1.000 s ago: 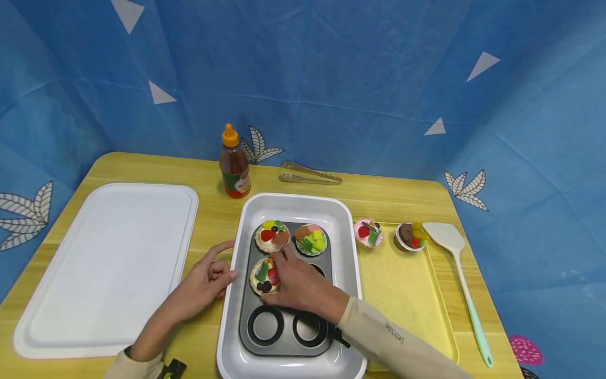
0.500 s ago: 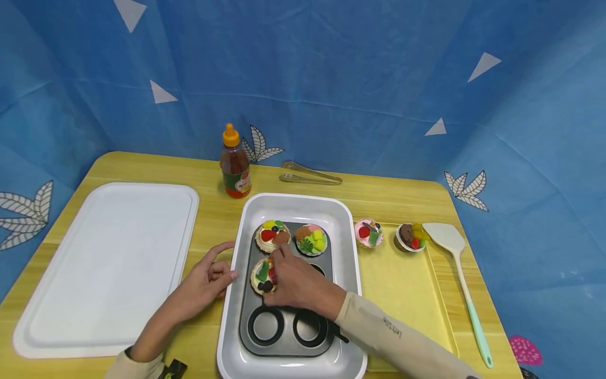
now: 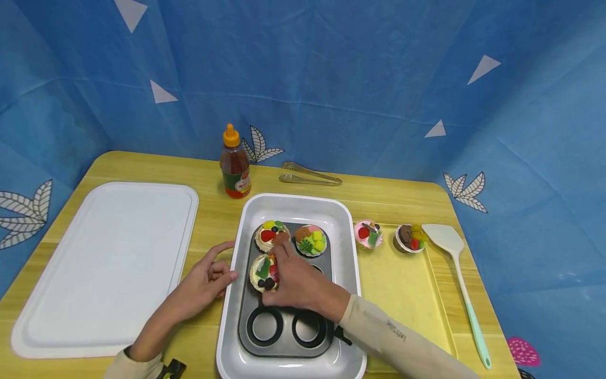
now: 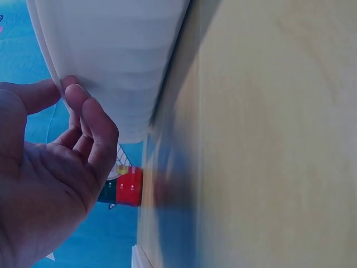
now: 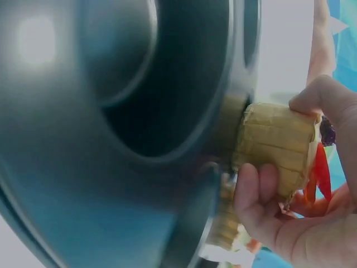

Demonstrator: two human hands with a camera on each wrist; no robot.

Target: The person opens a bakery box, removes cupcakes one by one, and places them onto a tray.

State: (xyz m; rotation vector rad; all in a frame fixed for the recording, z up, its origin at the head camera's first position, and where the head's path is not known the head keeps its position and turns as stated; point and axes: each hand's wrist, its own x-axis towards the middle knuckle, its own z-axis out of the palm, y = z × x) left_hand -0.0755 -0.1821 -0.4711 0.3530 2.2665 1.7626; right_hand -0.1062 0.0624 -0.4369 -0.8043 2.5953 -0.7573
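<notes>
The white tray (image 3: 350,237), held at its rim by the left grip (image 3: 203,287), could slide if that loosens. Below the right grip (image 3: 300,279), the pan (image 3: 286,347) may snag the cupcake (image 3: 258,271) pinched within; oversqueezing might dislodge its berries (image 3: 269,284), beside the thumb.

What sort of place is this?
Probably a staged kitchen or baking set-up, perhaps for recording: a patterned blue cloth hangs behind a wood-look table, where toy-looking cupcakes sit in a muffin pan.
</notes>
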